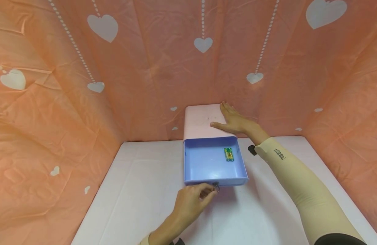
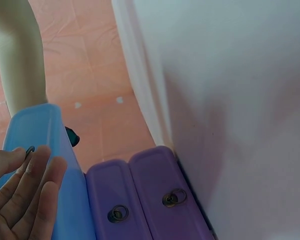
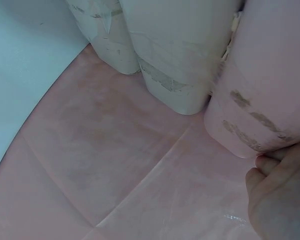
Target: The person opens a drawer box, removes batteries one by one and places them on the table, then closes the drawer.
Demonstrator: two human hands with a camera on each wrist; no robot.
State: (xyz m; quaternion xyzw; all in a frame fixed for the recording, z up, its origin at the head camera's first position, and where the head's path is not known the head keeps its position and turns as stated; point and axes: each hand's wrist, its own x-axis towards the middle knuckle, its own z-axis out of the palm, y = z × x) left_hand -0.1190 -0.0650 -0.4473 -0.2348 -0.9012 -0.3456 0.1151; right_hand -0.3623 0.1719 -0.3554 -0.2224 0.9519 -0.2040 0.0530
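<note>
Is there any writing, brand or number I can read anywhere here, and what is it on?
Dark mark on the beige sleeve of the right arm: lettering, too small and blurred to read.
Green and yellow batteries in the open blue drawer: label too small to read.
Nothing else shows any text.

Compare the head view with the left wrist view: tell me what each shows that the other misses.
Only the head view shows the batteries lying in the open blue drawer, the pink cabinet top, and the right hand resting flat on it. Only the left wrist view shows two closed purple drawers below, each with a ring pull. Both show the blue drawer's front, the left hand at its ring handle, and the white table.
</note>
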